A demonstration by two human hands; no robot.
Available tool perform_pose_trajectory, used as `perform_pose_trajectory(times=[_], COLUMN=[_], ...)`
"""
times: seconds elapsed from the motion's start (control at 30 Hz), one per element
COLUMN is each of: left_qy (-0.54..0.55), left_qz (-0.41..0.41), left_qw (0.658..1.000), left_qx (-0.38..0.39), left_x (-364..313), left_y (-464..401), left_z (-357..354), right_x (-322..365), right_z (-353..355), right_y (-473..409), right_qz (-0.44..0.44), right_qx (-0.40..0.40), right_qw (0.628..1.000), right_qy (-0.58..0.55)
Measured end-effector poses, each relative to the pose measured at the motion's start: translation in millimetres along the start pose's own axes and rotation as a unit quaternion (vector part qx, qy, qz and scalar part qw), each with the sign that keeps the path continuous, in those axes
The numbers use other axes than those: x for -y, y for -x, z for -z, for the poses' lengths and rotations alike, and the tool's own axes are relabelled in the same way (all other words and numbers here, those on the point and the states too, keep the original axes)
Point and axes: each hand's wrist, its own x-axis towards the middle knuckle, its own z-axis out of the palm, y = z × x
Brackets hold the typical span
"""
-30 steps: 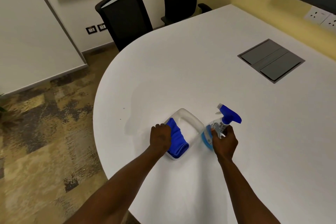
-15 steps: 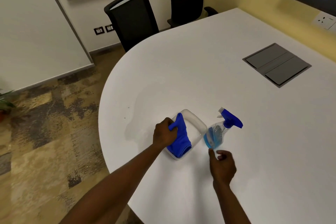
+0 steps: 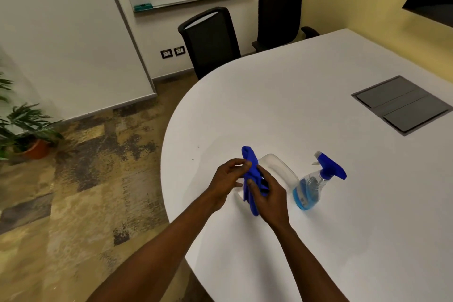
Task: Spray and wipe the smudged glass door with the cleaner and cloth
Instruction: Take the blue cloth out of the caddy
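Near the table's point(image 3: 306, 105) rounded left edge, the left hand point(image 3: 226, 180) is pinching the blue cloth point(image 3: 252, 174) while the right hand point(image 3: 268, 193) is closing on its lower folds, above a clear tray point(image 3: 282, 167). Spray bottle point(image 3: 316, 184) is standing free, rightward. Step: gathering supplies; next, likely taking the bottle. No glass door identifiable.

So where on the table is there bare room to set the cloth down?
Free: the wide white stretch between the spray bottle and the grey floor-box lid, and the near table right of the right hand. Crowded: left hand, blue cloth, clear tray and bottle sit close together.
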Motion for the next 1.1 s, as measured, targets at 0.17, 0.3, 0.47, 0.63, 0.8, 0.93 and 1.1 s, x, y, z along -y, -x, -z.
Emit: perform_pose_trajectory(times=[0.17,0.3,0.47,0.63,0.8,0.93,1.1], left_qy=[0.009,-0.022,0.046,0.128,0.162,0.145,0.098], left_qz=[-0.053,-0.115,-0.148,-0.148,-0.168,-0.179,-0.194], left_qw=[0.998,0.985,0.95,0.908,0.872,0.861,0.826], left_qx=[-0.044,-0.13,-0.272,-0.37,-0.429,-0.453,-0.519], left_x=[-9,-6,-5,4,17,35,64], left_y=[46,86,152,246,346,424,537], left_z=[36,70,126,191,230,247,275], right_x=[44,80,123,156,191,225,255], right_z=[-13,-37,-84,-135,-191,-242,-294], right_y=[12,26,48,83,157,247,366], right_qz=[0.001,0.002,-0.017,-0.04,0.06,0.142,0.19], right_qx=[0.043,0.126,0.215,0.239,0.328,0.428,0.519], right_qw=[0.996,0.976,0.945,0.931,0.924,0.877,0.816], right_qy=[-0.078,-0.176,-0.246,-0.273,-0.188,-0.166,-0.171])
